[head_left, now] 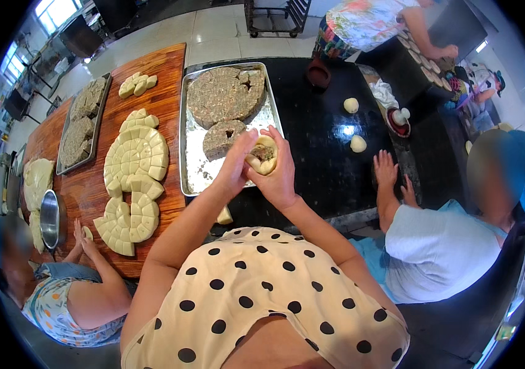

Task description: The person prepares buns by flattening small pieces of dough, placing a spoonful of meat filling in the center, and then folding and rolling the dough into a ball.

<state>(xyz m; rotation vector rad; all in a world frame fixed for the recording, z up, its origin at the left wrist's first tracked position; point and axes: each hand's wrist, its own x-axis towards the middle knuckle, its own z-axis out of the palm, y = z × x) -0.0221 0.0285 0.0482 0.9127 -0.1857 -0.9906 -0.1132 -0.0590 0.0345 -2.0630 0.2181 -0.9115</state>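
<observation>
My left hand [236,165] and my right hand [279,173] are cupped together round an open round of pale dough [267,161] with brown, speckled filling inside. They hold it over the lower right of a metal tray [183,154]. On that tray lie two rounded slabs of grainy brown filling [222,95], one large and one smaller, both with bits cut away. A small dough piece [224,215] is just below the tray, partly hidden by my arm. Two pale dough balls [353,106] sit to the right on the black counter [314,129].
Left: a wooden worktop [164,74] holds several cut dough pieces [133,160], another filling tray [95,123] and a steel bowl [50,218]. Co-workers' hands are near the bowl [83,237] and on the counter's right [385,172]. Another person [367,24] works behind, beside a red-rimmed dish [397,129].
</observation>
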